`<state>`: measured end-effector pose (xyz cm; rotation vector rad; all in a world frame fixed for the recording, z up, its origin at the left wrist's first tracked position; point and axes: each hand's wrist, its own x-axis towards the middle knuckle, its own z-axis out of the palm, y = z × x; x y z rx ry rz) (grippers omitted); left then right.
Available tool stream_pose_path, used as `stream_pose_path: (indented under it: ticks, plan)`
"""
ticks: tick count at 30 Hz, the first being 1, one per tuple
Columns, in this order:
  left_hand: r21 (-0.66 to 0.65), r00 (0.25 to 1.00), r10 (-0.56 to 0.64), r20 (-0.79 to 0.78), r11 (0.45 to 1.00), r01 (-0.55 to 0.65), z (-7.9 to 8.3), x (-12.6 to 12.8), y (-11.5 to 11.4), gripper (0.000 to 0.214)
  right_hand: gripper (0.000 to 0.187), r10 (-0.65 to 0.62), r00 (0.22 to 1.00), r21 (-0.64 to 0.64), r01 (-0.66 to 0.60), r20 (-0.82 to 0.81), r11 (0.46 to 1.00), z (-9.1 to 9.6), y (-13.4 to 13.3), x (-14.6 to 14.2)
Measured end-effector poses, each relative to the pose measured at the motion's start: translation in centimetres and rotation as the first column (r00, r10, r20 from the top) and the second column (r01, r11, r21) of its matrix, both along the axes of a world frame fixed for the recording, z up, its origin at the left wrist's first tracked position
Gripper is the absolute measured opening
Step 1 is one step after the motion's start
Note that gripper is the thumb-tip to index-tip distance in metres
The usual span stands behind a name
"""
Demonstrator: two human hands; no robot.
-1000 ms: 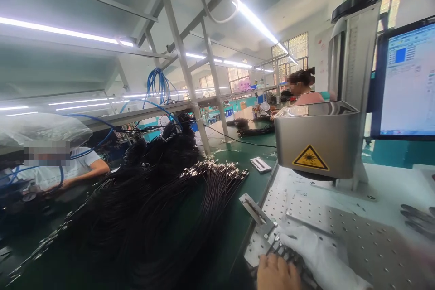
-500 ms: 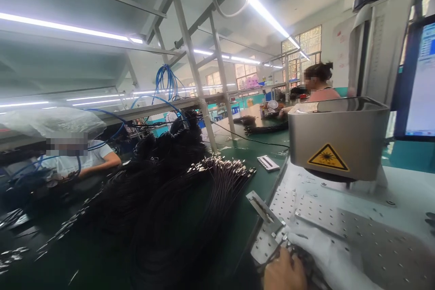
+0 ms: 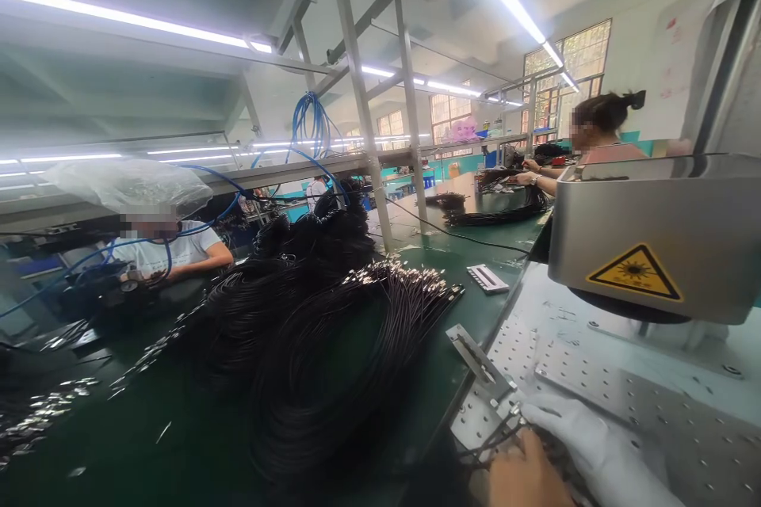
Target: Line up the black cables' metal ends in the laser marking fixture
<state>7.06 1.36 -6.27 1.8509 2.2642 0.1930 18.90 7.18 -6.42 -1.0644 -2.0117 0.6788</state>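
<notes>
Thin black cables [image 3: 505, 436] with metal tips, seemingly side by side on perforated plate [image 3: 666, 428], bottom edge.

Brushed matt metal on laser marker housing [image 3: 659, 238], dull perforated metal on breadboard plate [image 3: 654, 412], white cloth glove [image 3: 594, 451], glossy black cable coils [image 3: 321, 333] with shiny metal tips, matt green bench mat [image 3: 452, 253].

Black cable bundles [image 3: 333, 333], green bench top [image 3: 452, 253], yellow-and-black laser warning triangle [image 3: 633, 272], white cloth [image 3: 594, 451]
</notes>
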Motion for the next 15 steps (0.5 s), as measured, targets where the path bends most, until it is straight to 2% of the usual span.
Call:
stream_pose_path:
  ticks: [3,7,9,13,15]
  plan:
    - [-0.026,0.999,-0.047,0.016,0.999,0.047,0.0,-0.1,0.1,0.038,0.037,0.031,0.999,-0.023,-0.031,0.012,0.999,-0.2,0.4,0.0]
    - [-0.031,1.000,0.022,-0.011,0.999,-0.022,1.0,0.0,-0.4,0.034,0.040,-0.004,1.000,0.051,0.003,0.003,0.999,-1.9,0.5,0.0]
    - [-0.047,0.999,0.037,0.027,0.998,-0.035,1.4,-0.3,-0.7,0.032,0.040,0.025,0.999,0.054,-0.027,0.028,0.998,-2.2,0.7,0.0]
    - [0.059,0.983,-0.057,0.172,0.997,0.048,1.2,-1.6,-1.5,0.032,0.039,0.082,0.993,0.066,-0.088,0.089,0.994,-0.9,1.0,0.0]
    - [0.086,0.984,-0.087,0.157,0.994,0.074,0.7,-2.0,-1.6,0.033,0.039,0.097,0.988,0.079,-0.107,0.121,0.991,-0.2,0.9,0.0]
